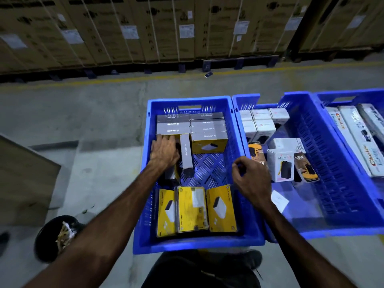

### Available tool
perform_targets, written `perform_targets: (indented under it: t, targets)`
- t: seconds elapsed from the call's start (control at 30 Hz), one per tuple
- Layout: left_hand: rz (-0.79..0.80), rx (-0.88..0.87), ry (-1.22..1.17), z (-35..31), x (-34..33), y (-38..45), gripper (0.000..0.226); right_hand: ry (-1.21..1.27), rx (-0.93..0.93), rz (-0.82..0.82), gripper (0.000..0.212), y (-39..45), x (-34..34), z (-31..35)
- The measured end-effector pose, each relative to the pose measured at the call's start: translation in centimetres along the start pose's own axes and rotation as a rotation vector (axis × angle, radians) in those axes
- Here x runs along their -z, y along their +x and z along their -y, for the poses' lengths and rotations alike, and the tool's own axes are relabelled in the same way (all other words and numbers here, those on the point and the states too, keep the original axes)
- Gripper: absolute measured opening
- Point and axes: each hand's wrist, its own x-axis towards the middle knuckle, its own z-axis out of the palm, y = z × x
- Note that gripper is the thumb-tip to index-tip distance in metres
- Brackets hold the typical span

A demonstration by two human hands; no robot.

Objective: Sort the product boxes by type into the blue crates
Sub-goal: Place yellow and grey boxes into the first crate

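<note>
Far left, cut by the frame edge: a tan cardboard carton on the concrete floor. Nearer the person, a black bin with crumpled scraps inside.

Left hand reaches into the nearest blue crate, palm down, fingers spread and resting on the edge of the grey-topped Lapcare boxes stacked along the far wall. It grips nothing that can be seen (whatever lies under the palm is hidden). Just beside the hand, one slim grey box lies on its own on the crate's mesh bottom. Three yellow Lapcare boxes stand leaning against the near wall, side by side.

Right hand hovers over the rim between this crate and the second blue crate, fingers curled narrow with the tips pinched close; whether something small is pinched there, cannot tell.

Second crate: white boxes grouped at the far corner, a white-and-yellow power bank box upright mid-crate with a black 65W box touching it. An orange-black box is partly hidden behind the right hand. A white paper slip lies on the bottom.

Third blue crate, cut off at right, holds long white cartons; print blurred.

Background: strapped brown cartons on pallets behind a yellow floor line.
</note>
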Motion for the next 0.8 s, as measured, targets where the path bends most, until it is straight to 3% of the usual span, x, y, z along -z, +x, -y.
perform_targets:
  t: [0.13, 0.33, 0.47, 0.63, 0.73, 0.8]
  targets:
    - [0.025, 0.012, 0.001, -0.2, -0.2, -0.6, 0.047, -0.008, -0.009, 0.014, 0.009, 0.0, 0.1, 0.1]
    - [0.055, -0.045, 0.183, -0.7, -0.5, -3.0, 0.043, -0.008, -0.019, 0.02, 0.01, 0.0, 0.3, 0.0]
    - [0.102, -0.066, 0.116, 0.1, 0.0, -2.8, 0.035, -0.012, 0.002, 0.016, 0.01, 0.0, 0.3, 0.0]
    - [0.067, -0.074, -0.032, 0.7, -0.3, -3.4, 0.053, -0.024, -0.004, 0.012, 0.011, 0.0, 0.2, 0.0]
    - [-0.071, -0.225, 0.095, 0.0, -0.4, -3.9, 0.073, -0.021, 0.005, 0.007, 0.011, 0.0, 0.2, 0.0]
    - [-0.119, -0.401, 0.227, -0.5, -0.3, -3.6, 0.074, -0.024, 0.009, 0.005, 0.011, 0.0, 0.2, -0.1]
